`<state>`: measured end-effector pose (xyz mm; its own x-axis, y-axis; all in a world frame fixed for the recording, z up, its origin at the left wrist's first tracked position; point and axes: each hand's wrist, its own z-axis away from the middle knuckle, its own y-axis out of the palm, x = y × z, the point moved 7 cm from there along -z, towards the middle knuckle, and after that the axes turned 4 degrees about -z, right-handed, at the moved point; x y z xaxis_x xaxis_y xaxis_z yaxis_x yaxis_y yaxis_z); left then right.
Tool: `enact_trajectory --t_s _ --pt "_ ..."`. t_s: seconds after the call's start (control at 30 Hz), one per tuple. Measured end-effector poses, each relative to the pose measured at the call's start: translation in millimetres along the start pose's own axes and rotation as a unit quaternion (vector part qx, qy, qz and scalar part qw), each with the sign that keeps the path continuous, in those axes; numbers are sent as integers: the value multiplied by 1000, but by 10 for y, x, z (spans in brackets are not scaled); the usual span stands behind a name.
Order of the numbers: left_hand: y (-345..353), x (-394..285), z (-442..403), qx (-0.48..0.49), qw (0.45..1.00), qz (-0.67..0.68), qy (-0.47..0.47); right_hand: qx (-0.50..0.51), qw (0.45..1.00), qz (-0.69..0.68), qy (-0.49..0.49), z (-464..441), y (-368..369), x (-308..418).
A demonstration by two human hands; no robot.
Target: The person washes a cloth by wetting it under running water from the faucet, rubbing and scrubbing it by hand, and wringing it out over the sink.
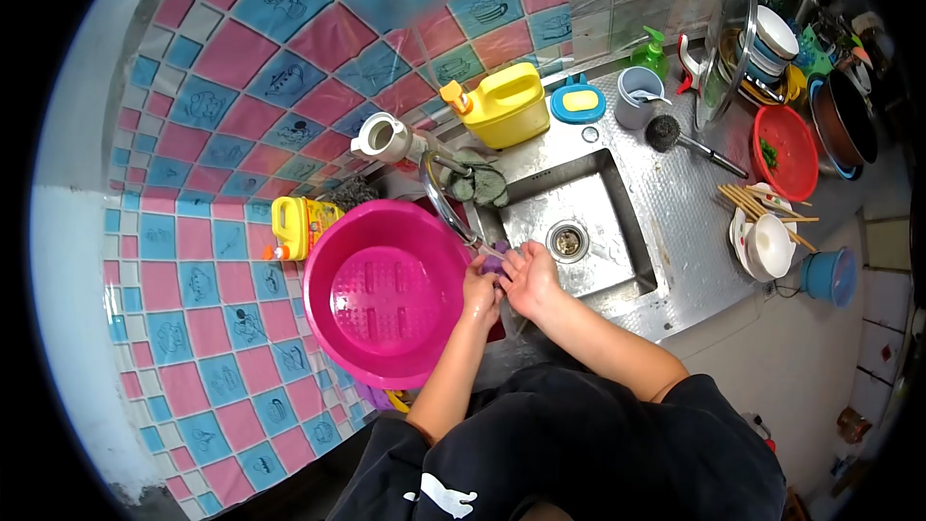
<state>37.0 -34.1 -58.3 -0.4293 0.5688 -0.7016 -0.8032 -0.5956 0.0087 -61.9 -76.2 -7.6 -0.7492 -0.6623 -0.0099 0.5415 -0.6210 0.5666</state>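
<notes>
My left hand (481, 291) and my right hand (530, 280) are close together under the curved metal faucet (446, 201), at the left edge of the steel sink (632, 222). My right hand is open, palm up, with its fingers apart. My left hand, beside it, looks open and slightly cupped, though its fingertips are partly hidden. Something soft and purple (496, 259) shows behind and between the fingers; I cannot tell whether either hand touches it. A large pink basin (323, 318) stands left of my hands.
Behind the sink stand a yellow jug (509, 111), a blue soap dish (579, 117) and a grey cup (632, 108). A grey-green cloth (477, 183) hangs by the faucet. At right are a scrub brush (666, 133), red basin (786, 150), chopsticks (752, 201) and white bowls (769, 246).
</notes>
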Motion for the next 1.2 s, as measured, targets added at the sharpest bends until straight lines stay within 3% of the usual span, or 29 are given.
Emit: enact_trajectory --t_s 0.17,0.4,0.47,0.57,0.6,0.77,0.87,0.9,0.93,0.97,1.03,1.13,1.17,1.2 --pt "36 20 -16 -5 1000 15 2 48 996 63 35 255 124 47" --pt "75 -38 22 -13 999 41 8 6 997 74 31 90 -45 -23" --pt "126 -109 93 -2 999 41 2 25 997 -44 60 -154 -1 -61" --pt "152 -162 158 7 999 -26 -17 41 996 -58 59 -511 160 -48" --pt "194 -168 181 8 999 32 -12 25 997 -48 60 -581 205 -38" --pt "157 -109 128 15 998 58 1 27 994 -89 61 -1084 184 -75" --pt "194 -166 175 21 999 44 0 13 997 -66 30 -1047 120 -44" --pt "201 -218 191 27 999 37 11 29 992 72 -97 -1057 94 147" --pt "223 -256 194 34 999 31 23 42 952 208 -221 -1052 86 339" --pt "244 -265 193 36 999 28 21 8 832 381 -402 -1183 -51 581" --pt "338 -397 191 78 982 146 87 -84 697 528 -479 -1197 -373 834" --pt "504 -516 209 136 972 173 76 -87 929 333 -139 -1556 -988 705" --pt "591 -554 239 171 966 182 66 -89 930 329 -141 -1537 -1065 749" --pt "581 -434 54 206 963 150 92 13 971 237 -26 -1205 -818 611"
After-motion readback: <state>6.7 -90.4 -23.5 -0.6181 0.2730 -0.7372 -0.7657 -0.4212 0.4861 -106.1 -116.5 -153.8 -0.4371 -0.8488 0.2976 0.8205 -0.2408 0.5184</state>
